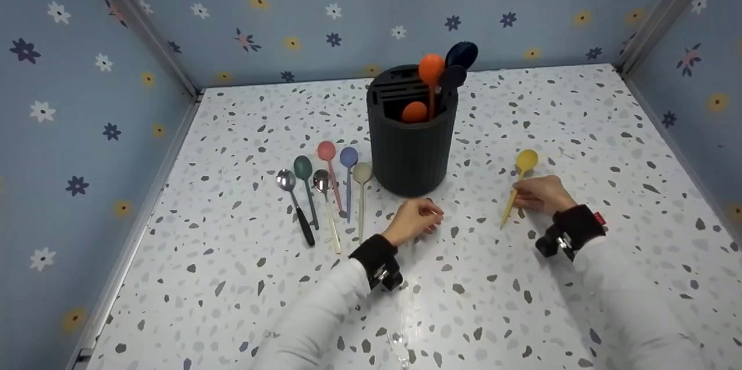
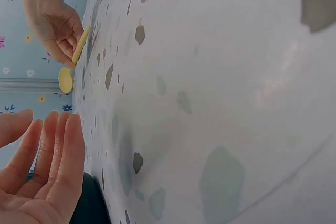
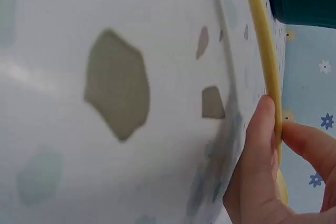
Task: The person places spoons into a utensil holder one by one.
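Note:
Between thumb and fingers my right hand [image 1: 542, 193] pinches the handle of a yellow spoon [image 1: 527, 160], just over the right part of the table. In the right wrist view the handle [image 3: 265, 45] runs up past the fingertips, slightly off the tabletop. My left hand [image 1: 413, 221] hovers in front of the dark utensil holder [image 1: 410, 155], its fingers loosely bent around nothing. The left wrist view shows that palm [image 2: 42, 182] bare. Two orange spoons [image 1: 431, 70] and two dark spoons [image 1: 462, 55] stand in the holder.
Left of the holder several spoons lie side by side: black-handled [image 1: 304, 225], green [image 1: 302, 167], metal with pale handle [image 1: 330, 222], pink [image 1: 327, 151], blue [image 1: 349, 156] and beige [image 1: 362, 172]. Flowered panels [image 1: 324, 16] enclose the speckled table [image 1: 464, 312] at back and sides.

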